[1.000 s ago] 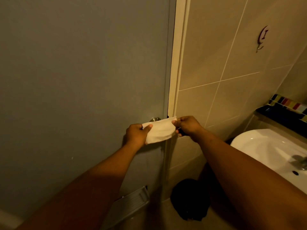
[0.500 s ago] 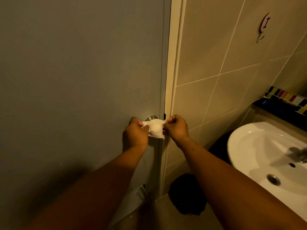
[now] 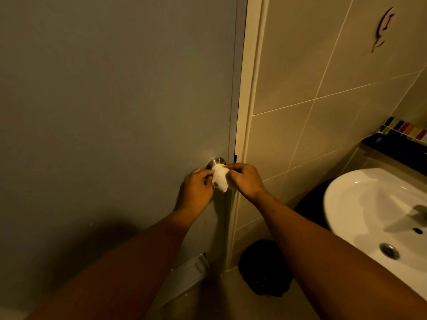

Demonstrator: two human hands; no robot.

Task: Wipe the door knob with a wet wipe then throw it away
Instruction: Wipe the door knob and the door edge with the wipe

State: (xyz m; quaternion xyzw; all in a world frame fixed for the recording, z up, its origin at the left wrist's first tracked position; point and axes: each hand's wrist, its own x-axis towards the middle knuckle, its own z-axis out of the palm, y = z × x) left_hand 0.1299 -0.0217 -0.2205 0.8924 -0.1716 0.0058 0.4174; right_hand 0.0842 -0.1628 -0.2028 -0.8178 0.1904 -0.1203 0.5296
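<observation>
A round silver door knob [image 3: 215, 162] sits at the right edge of a grey door [image 3: 115, 112]. Just below and in front of it hangs a white wet wipe [image 3: 220, 179], bunched and folded down. My left hand [image 3: 197, 189] pinches its left side and my right hand [image 3: 246, 179] pinches its right side, with the fingers of both meeting at the top of the wipe. The wipe's upper edge touches or covers the lower part of the knob; the knob's top still shows.
A white sink [image 3: 379, 218] with a drain and tap juts out at the right. A black bin bag [image 3: 264, 269] lies on the floor below the tiled wall [image 3: 312, 88]. A vent grille [image 3: 187, 276] is low in the door. A hook [image 3: 383, 26] hangs high on the tiles.
The wipe was stretched flat between my hands a second ago. My hands have come together, and the wipe is now bunched up against the knob.
</observation>
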